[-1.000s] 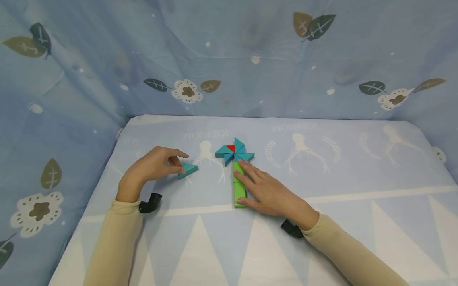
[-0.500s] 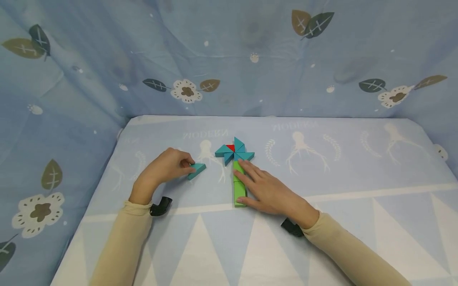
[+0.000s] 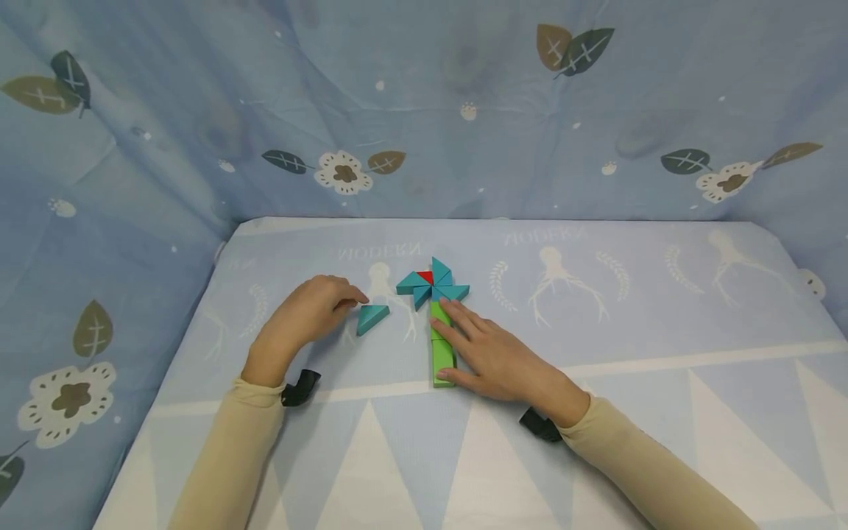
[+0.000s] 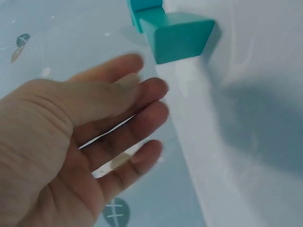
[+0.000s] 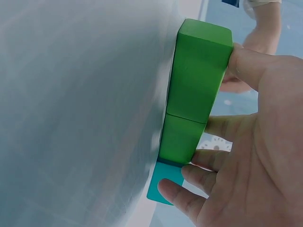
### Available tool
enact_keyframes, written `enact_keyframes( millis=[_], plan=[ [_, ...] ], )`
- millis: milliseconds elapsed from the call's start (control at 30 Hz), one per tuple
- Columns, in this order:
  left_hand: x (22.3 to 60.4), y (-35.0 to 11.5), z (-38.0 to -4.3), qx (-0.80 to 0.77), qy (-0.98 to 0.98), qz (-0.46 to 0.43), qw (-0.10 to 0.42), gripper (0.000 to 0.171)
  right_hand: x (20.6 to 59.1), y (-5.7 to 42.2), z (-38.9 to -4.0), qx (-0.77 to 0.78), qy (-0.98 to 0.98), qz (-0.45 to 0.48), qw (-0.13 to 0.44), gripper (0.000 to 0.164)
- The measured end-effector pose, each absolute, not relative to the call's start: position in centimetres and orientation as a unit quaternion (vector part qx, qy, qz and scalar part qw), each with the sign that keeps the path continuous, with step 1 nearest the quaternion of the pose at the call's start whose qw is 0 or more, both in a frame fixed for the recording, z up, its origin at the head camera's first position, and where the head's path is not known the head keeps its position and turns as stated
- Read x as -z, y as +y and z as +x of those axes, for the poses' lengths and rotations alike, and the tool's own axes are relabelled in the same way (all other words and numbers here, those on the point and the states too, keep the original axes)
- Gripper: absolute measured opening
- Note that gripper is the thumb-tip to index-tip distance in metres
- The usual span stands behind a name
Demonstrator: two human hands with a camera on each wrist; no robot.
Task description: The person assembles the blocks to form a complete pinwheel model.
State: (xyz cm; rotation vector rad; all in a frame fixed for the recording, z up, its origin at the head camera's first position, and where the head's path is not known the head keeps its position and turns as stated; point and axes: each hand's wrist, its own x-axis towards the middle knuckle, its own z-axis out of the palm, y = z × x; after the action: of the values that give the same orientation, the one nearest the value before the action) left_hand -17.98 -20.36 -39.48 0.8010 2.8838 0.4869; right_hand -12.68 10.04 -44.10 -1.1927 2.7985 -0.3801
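A loose teal triangular block [image 3: 372,319] lies on the table at the fingertips of my left hand [image 3: 305,320], whose fingers are relaxed and hold nothing. In the left wrist view the teal block [image 4: 182,40] sits just past those fingers. My right hand [image 3: 493,357] rests with spread, straight fingers along two green blocks [image 3: 442,361] set end to end. Above them is a pinwheel of teal triangular blocks [image 3: 457,292] with one red triangle [image 3: 427,277]. In the right wrist view the fingers touch the side of the green blocks [image 5: 201,71] and a teal block [image 5: 165,177].
A pale blue and white patterned cloth [image 3: 629,449] covers the table. Blue fabric [image 3: 424,110] with leaves and flowers hangs behind and at both sides. Each wrist carries a black camera mount, like the left mount [image 3: 301,388].
My left hand slides the loose teal triangular block rightward toward the pinwheel, then lets it go and draws slightly back. The right hand stays in place on the green blocks.
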Motion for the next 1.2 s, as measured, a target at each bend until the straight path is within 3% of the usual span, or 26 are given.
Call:
enact_keyframes(
  millis=[167,500,1200],
  plan=[
    [38.8,-20.6,-17.7,-0.144,0.941,0.291,0.098,0.036,44.1,10.0,-12.7,0.123,0.912,-0.390,0.036,0.077],
    [38.5,-20.1,-17.4,-0.172,0.937,0.258,0.159,0.043,44.1,9.9,-12.7,0.124,0.911,-0.393,0.031,0.076],
    [39.5,-16.7,-16.4,-0.155,0.930,0.306,0.135,0.036,44.4,10.0,-12.7,0.122,0.914,-0.387,0.030,0.076]
  ],
)
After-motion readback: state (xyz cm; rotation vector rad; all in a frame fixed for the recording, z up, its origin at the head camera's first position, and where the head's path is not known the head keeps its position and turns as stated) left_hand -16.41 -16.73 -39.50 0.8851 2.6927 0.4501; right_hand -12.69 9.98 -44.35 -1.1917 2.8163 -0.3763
